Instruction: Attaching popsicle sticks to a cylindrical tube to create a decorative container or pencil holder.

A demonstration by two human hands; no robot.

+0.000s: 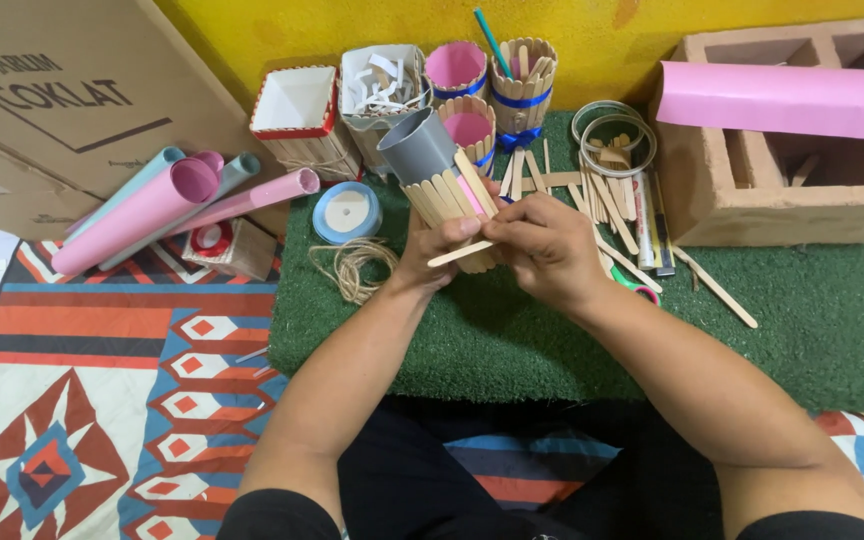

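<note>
Holding the grey tube in my left hand, I keep it tilted, its open mouth leaning up and to the left over the green turf mat. Flat wooden sticks line its side, and a strip of pink shows between two of them. My left fingers wrap closed around the lower part of the tube. My right hand pinches one loose stick between thumb and fingertips, closed on it, and lays it crosswise against the bottom of the tube, touching my left thumb. Just beside my left wrist lie a coil of twine and a blue ribbon spool. More sticks and green-handled scissors sit right of my hands.
</note>
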